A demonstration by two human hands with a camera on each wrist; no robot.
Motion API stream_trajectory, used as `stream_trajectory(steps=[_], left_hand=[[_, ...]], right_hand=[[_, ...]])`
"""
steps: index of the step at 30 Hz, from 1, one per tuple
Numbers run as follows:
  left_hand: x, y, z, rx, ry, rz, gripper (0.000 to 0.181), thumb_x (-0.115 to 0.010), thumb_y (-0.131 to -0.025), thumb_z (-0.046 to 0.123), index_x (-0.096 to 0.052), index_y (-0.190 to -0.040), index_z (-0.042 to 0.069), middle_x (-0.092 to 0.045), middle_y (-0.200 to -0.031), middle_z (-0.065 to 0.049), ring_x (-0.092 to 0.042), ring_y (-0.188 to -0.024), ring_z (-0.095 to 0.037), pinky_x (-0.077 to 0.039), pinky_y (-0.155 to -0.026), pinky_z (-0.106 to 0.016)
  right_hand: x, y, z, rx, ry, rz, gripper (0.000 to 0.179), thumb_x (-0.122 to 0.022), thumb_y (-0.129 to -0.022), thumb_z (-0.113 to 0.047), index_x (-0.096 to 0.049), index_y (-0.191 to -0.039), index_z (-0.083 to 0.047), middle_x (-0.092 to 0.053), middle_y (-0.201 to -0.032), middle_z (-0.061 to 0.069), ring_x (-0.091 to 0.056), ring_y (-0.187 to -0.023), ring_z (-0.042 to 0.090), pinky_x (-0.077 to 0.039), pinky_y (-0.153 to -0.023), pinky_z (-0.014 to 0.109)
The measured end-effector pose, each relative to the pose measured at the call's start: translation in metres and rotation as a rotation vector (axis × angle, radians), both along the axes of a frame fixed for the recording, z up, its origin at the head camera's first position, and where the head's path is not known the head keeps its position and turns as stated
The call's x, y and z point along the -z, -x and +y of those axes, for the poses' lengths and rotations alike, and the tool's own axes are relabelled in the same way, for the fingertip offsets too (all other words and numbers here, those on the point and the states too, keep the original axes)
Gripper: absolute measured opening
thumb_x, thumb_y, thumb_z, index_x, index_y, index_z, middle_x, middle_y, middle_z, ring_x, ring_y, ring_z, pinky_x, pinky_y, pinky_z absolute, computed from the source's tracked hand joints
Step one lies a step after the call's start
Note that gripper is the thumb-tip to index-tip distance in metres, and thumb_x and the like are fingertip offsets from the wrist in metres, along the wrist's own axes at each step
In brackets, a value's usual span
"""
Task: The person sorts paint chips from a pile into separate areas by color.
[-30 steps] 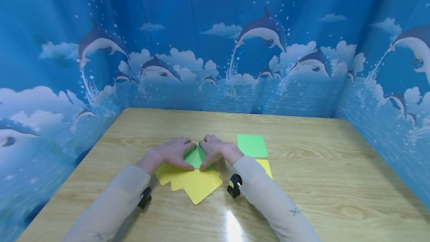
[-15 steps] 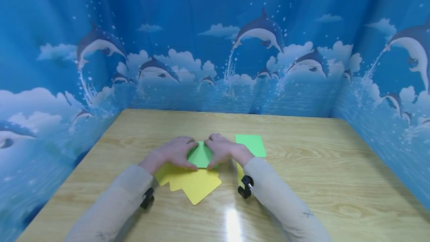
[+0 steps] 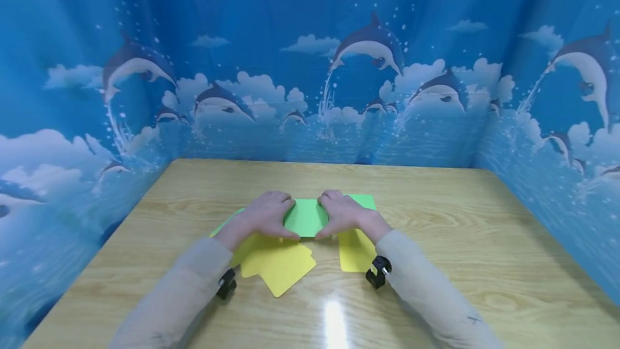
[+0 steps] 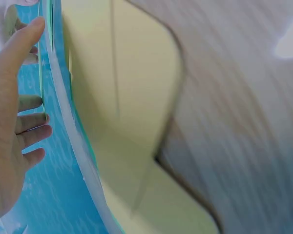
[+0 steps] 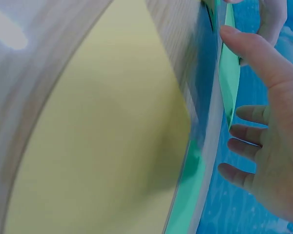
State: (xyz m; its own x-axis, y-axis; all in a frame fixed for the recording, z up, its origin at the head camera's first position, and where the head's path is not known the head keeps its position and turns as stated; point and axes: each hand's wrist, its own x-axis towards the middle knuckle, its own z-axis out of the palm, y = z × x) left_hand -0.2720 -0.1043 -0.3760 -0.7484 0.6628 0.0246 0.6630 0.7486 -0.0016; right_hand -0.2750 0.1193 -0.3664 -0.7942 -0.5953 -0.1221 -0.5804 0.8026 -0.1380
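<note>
A flat green card [image 3: 306, 218] is held between both hands, raised above the table in the wrist views. My left hand [image 3: 268, 215] pinches its left side between thumb and fingertips; in the left wrist view the card is a thin green line beside the fingers [image 4: 33, 136]. On the opposite side my right hand [image 3: 345, 214] pinches the card, its thumb near and fingers far. Below the left hand lie overlapping yellow cards [image 3: 281, 268]. A yellow card [image 3: 354, 255] lies under the right hand, with another green card [image 3: 364, 200] behind it, partly covered by that hand.
More green card [image 3: 226, 222] shows beyond the left wrist, mostly hidden. The wooden table [image 3: 465, 252] reaches back to a blue dolphin-print curtain [image 3: 290, 69] on three sides. Light glares off the table [image 3: 334, 322] near its front.
Both hands have carried the green card rightward, off the left pile towards the right cards. It looked bent a second ago and now appears flatter. The hands stand further apart.
</note>
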Motion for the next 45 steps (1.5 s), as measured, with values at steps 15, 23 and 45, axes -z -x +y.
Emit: stream_trajectory(steps=[15, 23, 45], left_hand=[[-0.004, 0.014, 0.048, 0.058, -0.001, 0.06, 0.085, -0.057, -0.071, 0.073, -0.055, -0.119, 0.003, -0.055, -0.113, -0.008, -0.05, -0.105, -0.023, -0.037, -0.098, -0.039], [-0.009, 0.022, 0.07, 0.062, 0.016, 0.072, 0.087, -0.057, -0.069, 0.073, -0.056, -0.119, 0.002, -0.056, -0.112, -0.008, -0.05, -0.104, -0.021, -0.038, -0.097, -0.038], [-0.003, 0.034, 0.121, -0.014, 0.069, -0.021, 0.087, -0.052, -0.073, 0.075, -0.053, -0.124, 0.004, -0.054, -0.119, -0.009, -0.048, -0.109, -0.022, -0.037, -0.097, -0.038]], right_hand=[[-0.005, 0.002, 0.047, 0.07, 0.06, 0.011, 0.089, -0.075, -0.065, -0.054, -0.047, -0.128, 0.002, -0.051, -0.121, 0.012, -0.048, -0.1, 0.022, -0.045, -0.082, 0.036], [-0.007, 0.005, 0.065, 0.113, 0.041, -0.005, 0.094, -0.073, -0.067, -0.056, -0.042, -0.133, 0.004, -0.045, -0.131, 0.018, -0.046, -0.113, 0.03, -0.042, -0.093, 0.041], [-0.002, 0.014, 0.102, 0.157, 0.078, -0.03, 0.09, -0.072, -0.073, -0.049, -0.038, -0.134, 0.007, -0.032, -0.139, 0.028, -0.033, -0.125, 0.042, -0.034, -0.099, 0.053]])
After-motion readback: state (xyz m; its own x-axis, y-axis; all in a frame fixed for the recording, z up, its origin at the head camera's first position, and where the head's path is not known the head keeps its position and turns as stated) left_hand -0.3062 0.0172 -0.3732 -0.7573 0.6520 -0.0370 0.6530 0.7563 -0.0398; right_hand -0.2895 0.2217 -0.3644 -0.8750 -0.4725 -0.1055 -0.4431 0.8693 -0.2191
